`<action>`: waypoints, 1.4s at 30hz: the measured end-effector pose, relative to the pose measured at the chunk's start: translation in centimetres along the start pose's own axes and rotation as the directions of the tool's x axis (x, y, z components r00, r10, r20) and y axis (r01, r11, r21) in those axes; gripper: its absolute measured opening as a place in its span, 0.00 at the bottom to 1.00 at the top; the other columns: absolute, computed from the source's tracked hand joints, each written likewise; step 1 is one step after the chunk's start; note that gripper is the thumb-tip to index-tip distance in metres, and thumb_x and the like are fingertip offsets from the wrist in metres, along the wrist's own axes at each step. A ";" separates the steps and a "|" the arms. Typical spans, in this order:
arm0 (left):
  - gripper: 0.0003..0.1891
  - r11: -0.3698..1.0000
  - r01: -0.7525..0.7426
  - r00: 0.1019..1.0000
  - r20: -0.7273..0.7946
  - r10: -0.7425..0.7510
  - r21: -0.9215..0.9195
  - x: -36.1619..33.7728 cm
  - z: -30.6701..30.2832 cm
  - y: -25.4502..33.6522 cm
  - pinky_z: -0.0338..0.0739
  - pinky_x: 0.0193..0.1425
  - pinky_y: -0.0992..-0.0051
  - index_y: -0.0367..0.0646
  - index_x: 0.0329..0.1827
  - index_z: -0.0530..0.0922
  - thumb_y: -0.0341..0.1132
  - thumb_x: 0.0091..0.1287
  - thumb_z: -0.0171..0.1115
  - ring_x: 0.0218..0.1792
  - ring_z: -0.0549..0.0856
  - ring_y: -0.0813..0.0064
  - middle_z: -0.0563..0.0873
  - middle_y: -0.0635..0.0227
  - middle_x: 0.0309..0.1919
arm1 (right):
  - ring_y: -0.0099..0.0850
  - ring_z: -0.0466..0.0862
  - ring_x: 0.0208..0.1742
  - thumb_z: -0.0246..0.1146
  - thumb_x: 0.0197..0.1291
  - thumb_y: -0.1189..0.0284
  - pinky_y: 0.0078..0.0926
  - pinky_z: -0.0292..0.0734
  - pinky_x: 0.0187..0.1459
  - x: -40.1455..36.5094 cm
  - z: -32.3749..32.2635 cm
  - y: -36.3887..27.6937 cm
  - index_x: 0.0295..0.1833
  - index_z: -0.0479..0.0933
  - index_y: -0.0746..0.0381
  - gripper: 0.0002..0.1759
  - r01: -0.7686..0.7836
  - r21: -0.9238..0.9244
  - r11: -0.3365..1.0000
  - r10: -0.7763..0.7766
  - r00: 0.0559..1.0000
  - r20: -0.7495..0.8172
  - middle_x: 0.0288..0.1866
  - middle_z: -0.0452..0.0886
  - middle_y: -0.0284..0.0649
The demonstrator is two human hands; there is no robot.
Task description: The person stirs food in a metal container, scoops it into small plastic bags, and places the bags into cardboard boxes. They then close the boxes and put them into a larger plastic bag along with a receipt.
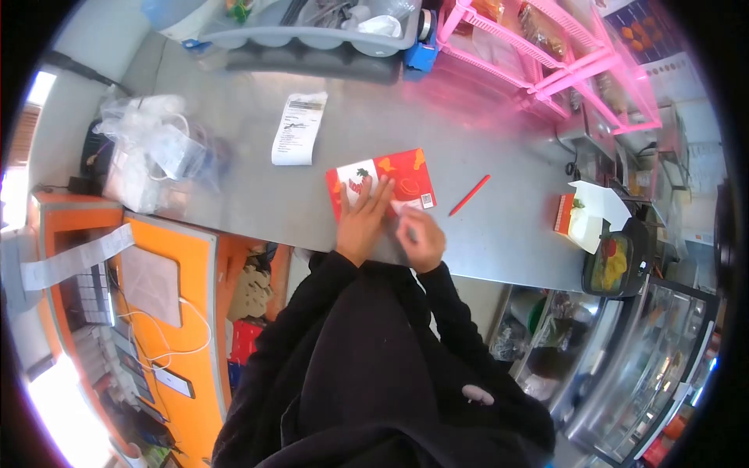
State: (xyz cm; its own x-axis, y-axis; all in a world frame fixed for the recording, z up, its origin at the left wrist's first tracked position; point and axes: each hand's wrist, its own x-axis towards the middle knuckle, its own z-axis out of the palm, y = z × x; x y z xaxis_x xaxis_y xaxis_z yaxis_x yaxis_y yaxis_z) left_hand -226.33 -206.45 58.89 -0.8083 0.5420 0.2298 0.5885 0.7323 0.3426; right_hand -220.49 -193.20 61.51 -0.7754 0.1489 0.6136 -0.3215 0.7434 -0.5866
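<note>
A red and white printed box with orange drawings and a small QR square lies on the metal counter in front of me. My left hand rests flat across its left part, fingers stretched out over the printed logo. At the box's lower right edge my right hand is closed in a pinch. A small whitish piece shows right at those fingertips; I cannot tell what it is. To the right of the box lies a red pen. Behind the box, a printed receipt lies on the counter.
A grey cutlery tray and pink baskets stand along the back. Plastic bags sit at the left. At the right are an opened red and white carton and a black food container. Orange shelving stands lower left.
</note>
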 end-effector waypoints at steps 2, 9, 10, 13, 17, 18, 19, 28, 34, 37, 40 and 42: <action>0.38 0.999 0.023 0.999 0.034 -0.022 -0.032 0.1 -0.3 -0.1 0.44 0.72 0.44 0.53 0.71 0.60 0.35 0.54 0.64 0.70 0.63 0.66 0.65 0.75 0.70 | 0.41 0.82 0.44 0.66 0.42 0.83 0.32 0.78 0.49 -0.6 1.0 0.3 0.35 0.76 0.68 0.12 0.207 -0.055 0.977 -0.194 0.965 0.177 0.41 0.80 0.44; 0.31 0.995 -0.069 0.993 -0.091 0.075 0.072 -0.4 0.8 -0.5 0.49 0.68 0.39 0.68 0.65 0.69 0.35 0.56 0.63 0.68 0.66 0.70 0.67 0.77 0.68 | 0.37 0.80 0.46 0.67 0.45 0.79 0.31 0.77 0.44 1.7 -0.8 0.9 0.35 0.78 0.66 0.09 0.150 0.071 0.986 -0.166 0.912 0.375 0.40 0.80 0.40; 0.31 0.995 -0.075 0.991 -0.106 0.081 0.062 -0.4 0.8 -0.6 0.50 0.67 0.37 0.68 0.65 0.70 0.35 0.56 0.63 0.68 0.67 0.70 0.67 0.78 0.68 | 0.37 0.80 0.44 0.67 0.45 0.79 0.32 0.76 0.42 2.4 -1.0 1.0 0.36 0.79 0.64 0.09 0.154 0.098 0.983 -0.180 0.906 0.384 0.40 0.80 0.38; 0.30 0.989 -0.066 0.988 -0.131 0.083 0.129 -0.5 0.8 -0.5 0.53 0.63 0.32 0.69 0.64 0.70 0.36 0.56 0.63 0.68 0.66 0.72 0.68 0.80 0.68 | 0.37 0.80 0.42 0.70 0.43 0.76 0.33 0.75 0.42 2.5 -0.7 2.5 0.35 0.79 0.62 0.10 0.150 0.100 0.984 -0.178 0.898 0.403 0.38 0.80 0.37; 0.29 0.968 -0.008 0.990 -0.135 0.043 0.250 -0.4 0.3 0.2 0.54 0.57 0.28 0.70 0.64 0.70 0.39 0.56 0.63 0.69 0.64 0.74 0.67 0.81 0.67 | 0.37 0.79 0.42 0.72 0.41 0.74 0.34 0.73 0.43 3.2 -0.9 4.3 0.34 0.79 0.61 0.12 0.186 0.096 0.978 -0.209 0.882 0.422 0.39 0.79 0.35; 0.29 0.978 -0.018 0.994 -0.103 0.040 0.209 -0.6 0.0 0.2 0.55 0.57 0.28 0.71 0.64 0.70 0.40 0.57 0.63 0.69 0.63 0.74 0.67 0.81 0.68 | 0.37 0.78 0.43 0.72 0.40 0.73 0.34 0.73 0.44 3.7 -1.2 4.3 0.34 0.79 0.61 0.13 0.187 0.062 0.980 -0.195 0.884 0.425 0.40 0.78 0.35; 0.28 0.985 -0.022 0.996 -0.076 0.035 0.169 -0.6 -0.3 0.1 0.55 0.56 0.28 0.71 0.64 0.70 0.42 0.57 0.63 0.69 0.63 0.74 0.67 0.82 0.68 | 0.37 0.78 0.43 0.72 0.39 0.73 0.34 0.72 0.44 4.3 -1.6 4.3 0.34 0.79 0.61 0.13 0.192 0.030 0.981 -0.186 0.884 0.428 0.40 0.78 0.34; 0.26 0.999 -0.029 0.998 -0.054 0.031 0.023 -0.9 -0.8 -0.5 0.57 0.54 0.29 0.70 0.65 0.68 0.42 0.61 0.57 0.70 0.61 0.70 0.62 0.79 0.70 | 0.45 0.71 0.57 0.78 0.29 0.68 0.42 0.68 0.55 7.3 -4.5 5.5 0.51 0.69 0.58 0.38 0.073 -0.329 0.942 0.112 0.853 0.510 0.58 0.68 0.46; 0.34 0.991 -0.118 0.991 0.057 0.121 -0.069 -2.0 -0.8 -2.3 0.56 0.56 0.28 0.69 0.70 0.60 0.33 0.59 0.56 0.72 0.56 0.60 0.53 0.66 0.74 | 0.46 0.72 0.58 0.73 0.37 0.76 0.38 0.68 0.56 14.5 -4.2 3.2 0.54 0.69 0.61 0.33 0.061 -0.297 0.953 0.108 0.847 0.521 0.60 0.69 0.48; 0.39 0.962 -0.120 0.985 0.090 0.146 -0.245 -2.9 -2.2 -5.8 0.52 0.61 0.30 0.69 0.73 0.54 0.31 0.58 0.58 0.73 0.52 0.53 0.48 0.58 0.74 | 0.44 0.75 0.55 0.68 0.44 0.80 0.35 0.69 0.55 18.9 0.9 -3.2 0.49 0.72 0.64 0.23 0.066 -0.103 0.993 -0.025 0.933 0.359 0.54 0.74 0.48; 0.41 0.968 -0.133 0.991 -0.006 0.135 -0.212 -6.9 -5.9 -11.0 0.48 0.69 0.39 0.66 0.74 0.51 0.32 0.59 0.59 0.73 0.52 0.54 0.48 0.57 0.74 | 0.41 0.78 0.51 0.64 0.50 0.82 0.32 0.71 0.53 20.6 9.1 -12.2 0.42 0.75 0.65 0.12 0.086 0.236 0.968 -0.163 0.930 0.330 0.46 0.79 0.45; 0.37 0.969 0.001 1.000 -0.014 -0.004 -0.248 -10.0 -8.5 -14.5 0.55 0.68 0.47 0.60 0.72 0.56 0.31 0.59 0.59 0.70 0.59 0.54 0.55 0.58 0.72 | 0.40 0.79 0.48 0.63 0.51 0.82 0.32 0.72 0.50 21.4 15.4 -19.3 0.41 0.75 0.65 0.10 0.177 0.463 0.868 -0.399 0.805 0.440 0.44 0.80 0.43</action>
State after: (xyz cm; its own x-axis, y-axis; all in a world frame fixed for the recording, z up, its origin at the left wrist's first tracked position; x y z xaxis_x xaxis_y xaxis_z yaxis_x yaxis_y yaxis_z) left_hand -226.96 -226.01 59.38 -0.8111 0.5329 0.2410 0.5652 0.6080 0.5576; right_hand -239.26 -214.37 77.85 -0.7348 -0.4632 0.4955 -0.6684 0.3701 -0.6452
